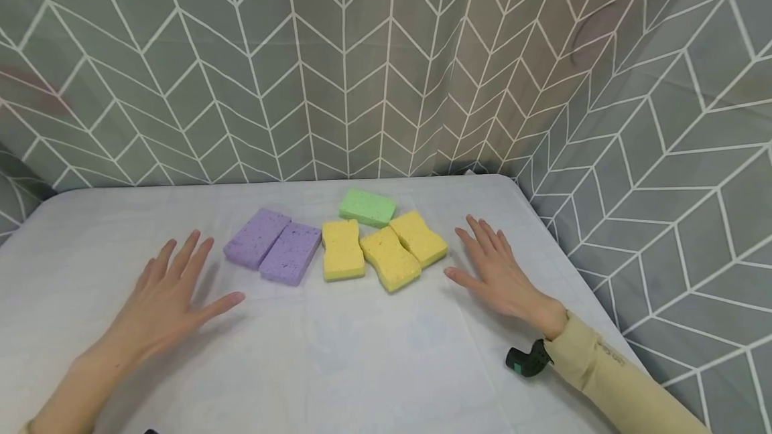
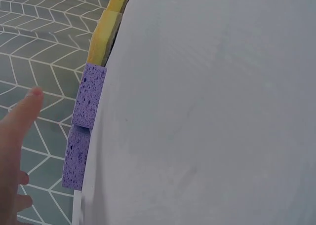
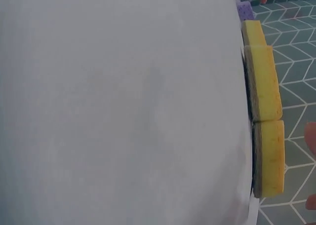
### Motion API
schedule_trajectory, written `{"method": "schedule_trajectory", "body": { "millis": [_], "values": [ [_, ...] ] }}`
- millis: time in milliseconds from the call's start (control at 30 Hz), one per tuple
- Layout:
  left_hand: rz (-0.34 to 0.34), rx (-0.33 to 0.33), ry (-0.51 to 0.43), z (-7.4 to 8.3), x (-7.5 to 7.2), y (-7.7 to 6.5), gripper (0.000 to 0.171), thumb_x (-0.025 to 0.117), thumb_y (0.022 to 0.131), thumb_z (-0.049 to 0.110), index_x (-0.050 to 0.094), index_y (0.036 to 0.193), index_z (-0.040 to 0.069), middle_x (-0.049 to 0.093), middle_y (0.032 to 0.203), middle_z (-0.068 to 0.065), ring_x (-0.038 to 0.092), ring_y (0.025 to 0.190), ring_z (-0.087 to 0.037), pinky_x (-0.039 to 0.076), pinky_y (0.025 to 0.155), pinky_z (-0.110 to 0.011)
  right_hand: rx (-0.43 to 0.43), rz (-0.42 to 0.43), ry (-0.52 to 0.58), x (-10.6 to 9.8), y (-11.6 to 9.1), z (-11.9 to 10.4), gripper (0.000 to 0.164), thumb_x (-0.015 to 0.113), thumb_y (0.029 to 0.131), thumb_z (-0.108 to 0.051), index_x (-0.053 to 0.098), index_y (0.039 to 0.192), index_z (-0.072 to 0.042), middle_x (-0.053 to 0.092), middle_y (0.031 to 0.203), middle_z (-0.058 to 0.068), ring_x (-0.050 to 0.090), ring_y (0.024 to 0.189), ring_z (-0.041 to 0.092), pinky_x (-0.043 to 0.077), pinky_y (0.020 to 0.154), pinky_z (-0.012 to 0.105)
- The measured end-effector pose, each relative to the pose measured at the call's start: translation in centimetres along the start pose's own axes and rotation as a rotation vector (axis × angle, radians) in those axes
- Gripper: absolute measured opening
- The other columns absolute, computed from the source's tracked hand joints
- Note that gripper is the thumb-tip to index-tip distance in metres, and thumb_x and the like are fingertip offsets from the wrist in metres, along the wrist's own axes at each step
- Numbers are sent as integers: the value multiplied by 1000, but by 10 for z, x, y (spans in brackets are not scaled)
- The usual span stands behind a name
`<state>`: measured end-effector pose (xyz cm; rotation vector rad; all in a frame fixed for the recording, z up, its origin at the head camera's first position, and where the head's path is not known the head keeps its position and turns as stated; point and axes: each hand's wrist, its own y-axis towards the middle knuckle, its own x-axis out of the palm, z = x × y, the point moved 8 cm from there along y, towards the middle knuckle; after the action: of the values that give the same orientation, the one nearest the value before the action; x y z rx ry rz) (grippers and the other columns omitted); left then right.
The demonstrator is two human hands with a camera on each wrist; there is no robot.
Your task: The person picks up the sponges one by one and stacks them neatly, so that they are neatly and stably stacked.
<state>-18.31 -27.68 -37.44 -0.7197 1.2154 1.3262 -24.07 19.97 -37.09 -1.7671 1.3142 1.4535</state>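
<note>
My left hand [image 1: 165, 300] hovers left of two purple sponges [image 1: 256, 238], its fingers spread and holding nothing. On the other side, my right hand [image 1: 497, 273] is held with straight fingers just right of the yellow sponges [image 1: 392, 260], touching none of them. Three yellow sponges lie in a loose group, with a green sponge [image 1: 366, 207] behind them. In the left wrist view the purple sponges [image 2: 89, 96] stand out beside the thumb and fingertips. The right wrist view has the yellow sponges [image 3: 269, 158] near a few fingertips; the green one is out of sight there.
A white cloth covers the table [image 1: 362, 367]. Behind it and on the right hang grey curtains [image 1: 313, 72] with a white chevron pattern. A dark wrist device [image 1: 528, 358] sits at the right sleeve's cuff.
</note>
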Motion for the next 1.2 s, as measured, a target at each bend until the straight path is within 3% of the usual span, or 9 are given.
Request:
{"method": "schedule_trajectory", "body": {
  "millis": [200, 400, 600, 800, 900, 1000, 1100, 1200],
  "values": [
    [6, -8, -23, 3, -3, 2, 101, 66, 88, 58, 17, 160, 8, 11, 166, -19, 7, 148, -52, 9, 116, -73, -32, 98, 43, 1, 2, -7, 70, 61, 97, -42, 38, 151, -4, 25, 161, 19, 24, 147, 42, 15, 118, 67],
    [-2, -15, -75, 7, 6, 5, 101, 70, 86, 57, 20, 159, 9, 13, 166, -17, 13, 147, -52, 21, 102, -80, -25, 186, 131, 8, 3, -8, 60, 65, 95, -35, 46, 144, -4, 37, 153, 18, 37, 138, 41, 28, 111, 60],
    [29, 29, -145, 22, 14, 8, 100, 76, 83, 51, 25, 157, 8, 15, 165, -19, 14, 145, -52, 26, 98, -80, -10, 258, 209, 15, 6, -13, 57, 70, 92, -30, 51, 139, -4, 45, 146, 14, 42, 133, 35, 35, 107, 55],
    [230, 220, -213, 54, 13, 12, 78, 82, 77, 32, 48, 142, 7, 33, 156, -20, 28, 136, -50, 37, 96, -70, -7, 293, 228, 24, 12, -19, 54, 72, 90, -27, 53, 135, -5, 48, 139, 13, 45, 129, 33, 39, 104, 54],
    [295, 297, -221, 71, 16, 12, 65, 74, 84, 38, 53, 137, 6, 39, 151, -21, 32, 133, -49, 37, 104, -63, -19, 304, 206, 28, 15, -22, 54, 73, 88, -27, 54, 133, -4, 50, 137, 14, 47, 126, 34, 40, 103, 54],
    [339, 360, -261, 88, 22, 11, 56, 60, 94, 45, 57, 131, 4, 46, 145, -20, 37, 131, -45, 28, 119, -44, -32, 307, 186, 31, 18, -24, 55, 73, 88, -28, 54, 133, -3, 50, 136, 15, 48, 124, 34, 41, 102, 53],
    [401, 444, -330, 105, 25, 9, 47, 51, 99, 42, 64, 121, 3, 56, 135, -18, 46, 123, -38, 23, 118, -23, -36, 309, 175, 33, 20, -22, 55, 72, 89, -28, 54, 134, -3, 50, 136, 15, 48, 123, 33, 41, 103, 52],
    [438, 519, -388, 120, 25, 8, 38, 49, 102, 36, 67, 116, 5, 62, 126, -13, 54, 116, -31, 30, 114, -19, -26, 314, 179, 34, 22, -20, 54, 71, 89, -28, 54, 134, -3, 50, 136, 15, 48, 124, 33, 40, 102, 52]
  ]
}}
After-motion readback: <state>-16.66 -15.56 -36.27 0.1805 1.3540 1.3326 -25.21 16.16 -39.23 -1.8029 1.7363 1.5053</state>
